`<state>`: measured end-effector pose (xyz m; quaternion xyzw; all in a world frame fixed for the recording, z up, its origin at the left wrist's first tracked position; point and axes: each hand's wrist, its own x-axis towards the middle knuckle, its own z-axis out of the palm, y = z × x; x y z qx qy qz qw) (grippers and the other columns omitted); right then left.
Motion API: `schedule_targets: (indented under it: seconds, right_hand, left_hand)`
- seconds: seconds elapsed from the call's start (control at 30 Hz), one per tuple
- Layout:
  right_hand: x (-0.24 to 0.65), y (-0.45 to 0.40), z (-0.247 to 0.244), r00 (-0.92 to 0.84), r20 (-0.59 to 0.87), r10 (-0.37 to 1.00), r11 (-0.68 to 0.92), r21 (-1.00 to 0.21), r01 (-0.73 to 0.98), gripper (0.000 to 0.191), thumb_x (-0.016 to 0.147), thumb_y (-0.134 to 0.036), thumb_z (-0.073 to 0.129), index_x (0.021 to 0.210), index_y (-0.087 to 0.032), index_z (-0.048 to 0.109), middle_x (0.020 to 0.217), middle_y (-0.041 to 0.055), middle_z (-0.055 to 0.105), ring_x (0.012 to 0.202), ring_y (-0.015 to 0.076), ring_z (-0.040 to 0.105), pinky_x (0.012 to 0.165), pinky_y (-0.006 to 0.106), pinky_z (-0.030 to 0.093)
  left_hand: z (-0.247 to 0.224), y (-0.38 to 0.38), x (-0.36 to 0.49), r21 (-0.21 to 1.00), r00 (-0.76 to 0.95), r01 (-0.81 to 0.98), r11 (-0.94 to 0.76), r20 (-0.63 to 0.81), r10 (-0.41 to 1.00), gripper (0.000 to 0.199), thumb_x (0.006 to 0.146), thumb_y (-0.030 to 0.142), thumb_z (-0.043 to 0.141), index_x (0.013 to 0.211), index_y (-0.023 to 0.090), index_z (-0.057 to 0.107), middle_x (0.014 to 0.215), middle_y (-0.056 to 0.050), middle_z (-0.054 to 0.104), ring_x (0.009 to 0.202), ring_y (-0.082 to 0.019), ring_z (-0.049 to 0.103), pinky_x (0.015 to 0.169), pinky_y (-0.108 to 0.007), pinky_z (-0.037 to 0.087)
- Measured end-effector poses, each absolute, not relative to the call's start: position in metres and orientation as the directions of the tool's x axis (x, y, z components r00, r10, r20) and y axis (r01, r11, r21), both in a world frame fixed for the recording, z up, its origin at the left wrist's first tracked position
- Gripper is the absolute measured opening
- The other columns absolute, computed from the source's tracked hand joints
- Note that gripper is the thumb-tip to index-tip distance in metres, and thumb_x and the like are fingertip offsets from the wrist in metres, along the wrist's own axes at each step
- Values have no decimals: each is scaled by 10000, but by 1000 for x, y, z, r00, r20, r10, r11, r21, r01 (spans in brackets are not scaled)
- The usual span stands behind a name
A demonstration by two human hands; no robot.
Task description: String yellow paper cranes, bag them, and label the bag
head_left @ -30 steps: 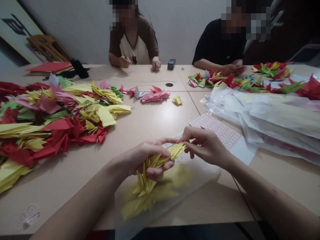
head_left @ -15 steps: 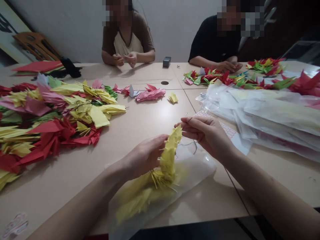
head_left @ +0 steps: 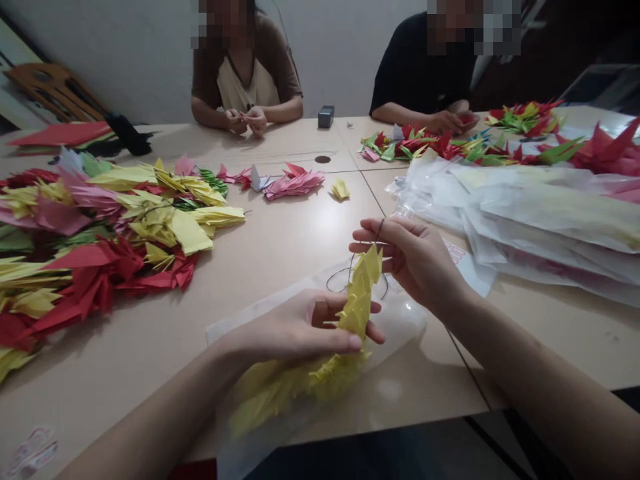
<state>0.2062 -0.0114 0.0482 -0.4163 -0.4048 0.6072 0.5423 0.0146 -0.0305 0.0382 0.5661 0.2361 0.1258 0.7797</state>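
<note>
Center of frame: left hand point(head_left: 295, 327) half-curled, gripping a strand of yellow paper cranes point(head_left: 359, 300); right hand point(head_left: 413, 263) pinching dark thread point(head_left: 340, 271) between its fingertips, above a clear plastic bag point(head_left: 400, 327).

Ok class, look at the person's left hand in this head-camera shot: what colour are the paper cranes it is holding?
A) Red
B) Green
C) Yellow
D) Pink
C. The left hand is closed around a strand of yellow paper cranes, and no other colour shows in its grip.
</note>
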Motion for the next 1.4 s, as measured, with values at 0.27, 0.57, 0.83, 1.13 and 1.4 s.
schedule_targets:
  seconds: [0.27,0.57,0.83,1.13,1.4]
  right_hand:
    - [212,-1,45,40,-124,991,-101,-923,-371,104,738,-310,677,768,-211,689,823,11,740,746,149,704,566,216,560]
    - [217,5,41,91,-141,986,-103,-937,-335,130,753,-336,646,812,-224,675,917,13,739,759,147,692,583,224,563]
    - [216,5,43,130,-153,980,-96,-924,-371,127,707,-312,696,786,-214,678,880,16,740,718,155,691,570,237,567]
    - [217,7,39,108,-125,986,-83,-940,-330,137,735,-337,673,811,-224,681,923,17,738,749,148,696,591,230,561]
    - [216,6,38,62,-129,990,-102,-941,-323,158,738,-361,676,812,-221,677,935,25,735,763,146,696,587,220,567]
  left_hand:
    - [28,-31,17,903,760,-66,424,-230,608,277,857,320,606,1116,219,610,1061,-57,641,942,-160,611,783,-263,438]
    - [33,-30,20,761,701,-255,596,-279,656,300,822,402,597,959,135,615,865,-55,561,713,-146,540,648,-369,547]
    - [30,-26,17,787,650,-179,591,-356,672,325,829,364,619,1070,146,645,987,-88,633,739,-112,525,606,-206,427]
    - [25,-27,17,718,751,-237,655,-292,592,265,794,278,648,997,112,620,901,-74,638,681,-140,627,623,-257,454]
    - [25,-24,15,644,789,-227,731,-319,525,457,865,503,518,1080,109,608,847,-50,609,709,-178,659,709,-328,499]
